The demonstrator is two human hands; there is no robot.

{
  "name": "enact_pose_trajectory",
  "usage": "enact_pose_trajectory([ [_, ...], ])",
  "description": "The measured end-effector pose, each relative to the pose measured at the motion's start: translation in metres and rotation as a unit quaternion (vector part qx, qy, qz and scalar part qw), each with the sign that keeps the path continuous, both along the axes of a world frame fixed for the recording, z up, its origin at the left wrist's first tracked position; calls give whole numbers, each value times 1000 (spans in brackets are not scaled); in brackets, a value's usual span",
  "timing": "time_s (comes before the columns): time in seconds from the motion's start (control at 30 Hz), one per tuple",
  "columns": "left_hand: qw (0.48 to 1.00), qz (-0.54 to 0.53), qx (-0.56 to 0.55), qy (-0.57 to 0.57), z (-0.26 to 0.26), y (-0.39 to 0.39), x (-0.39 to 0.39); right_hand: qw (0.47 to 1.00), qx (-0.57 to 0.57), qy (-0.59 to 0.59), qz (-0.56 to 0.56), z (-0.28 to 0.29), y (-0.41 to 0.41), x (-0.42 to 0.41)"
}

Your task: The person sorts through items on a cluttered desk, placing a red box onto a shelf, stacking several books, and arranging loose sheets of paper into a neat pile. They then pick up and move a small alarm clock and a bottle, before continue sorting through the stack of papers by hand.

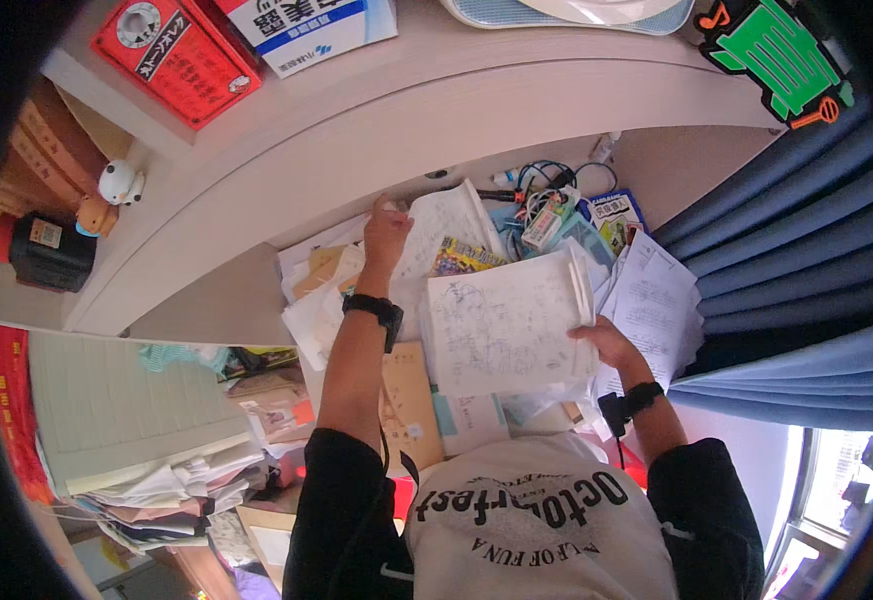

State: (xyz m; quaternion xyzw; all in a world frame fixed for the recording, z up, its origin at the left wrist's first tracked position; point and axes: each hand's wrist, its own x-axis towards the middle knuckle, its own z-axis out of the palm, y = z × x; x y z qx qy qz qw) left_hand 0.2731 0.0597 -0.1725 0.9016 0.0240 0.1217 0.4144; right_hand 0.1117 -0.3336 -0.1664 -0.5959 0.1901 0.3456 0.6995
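A thick stack of white paper covered in handwriting lies in front of me. My right hand grips its right edge, thumb on top. My left hand is raised at the far side of the pile with fingers bent, near the left edge of another scribbled paper stack; whether it holds anything cannot be told. A yellow printed packet lies between the two stacks. Brown envelopes lie below, towards my body. Loose printed sheets fan out to the right of my right hand.
Tangled cables, a small box and a blue card game box lie at the back right. A curved shelf edge overhangs the pile, with red and white boxes above. Blue curtains hang at right; piled clothes are at lower left.
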Motion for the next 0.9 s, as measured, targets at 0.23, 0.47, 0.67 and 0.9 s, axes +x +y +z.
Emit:
enact_pose_trajectory([
  [0.23,984,41,84,155,-21,19,-5,999,47,-18,-16,4,10,-1],
  [0.47,984,-2,173,48,-7,16,-64,998,42,-32,-27,-4,10,-6],
  [0.67,964,254,-56,-47,96,62,-120,999,23,-37,-32,0,4,-11],
  [0.9,985,111,-130,-8,141,29,-212,997,5,-71,-8,-11,7,-7],
])
